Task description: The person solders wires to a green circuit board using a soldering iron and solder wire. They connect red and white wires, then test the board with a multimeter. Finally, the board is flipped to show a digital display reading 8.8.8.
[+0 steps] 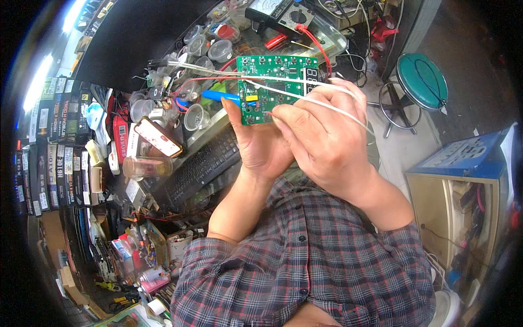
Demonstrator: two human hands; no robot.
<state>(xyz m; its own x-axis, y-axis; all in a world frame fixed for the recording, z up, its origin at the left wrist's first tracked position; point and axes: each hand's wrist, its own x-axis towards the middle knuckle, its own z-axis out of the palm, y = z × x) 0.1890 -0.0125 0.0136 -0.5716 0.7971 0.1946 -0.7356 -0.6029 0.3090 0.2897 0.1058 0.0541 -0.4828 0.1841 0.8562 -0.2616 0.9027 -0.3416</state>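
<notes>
because thin white plastic-sheathed cables (289, 79) cross the green rectangular circuit board (271, 97), a snag could jerk it loose. raised in the left hand (261, 143), clamped on its near left edge, it bears a dark digit display (311, 73) at right; the right hand (327, 136) has fingertips together, contents hidden.

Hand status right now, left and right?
Left hand: closed on the green circuit board, holding it up.
Right hand: fingertips closed in a pinch at the board's lower part; what's pinched can't be told.
</notes>
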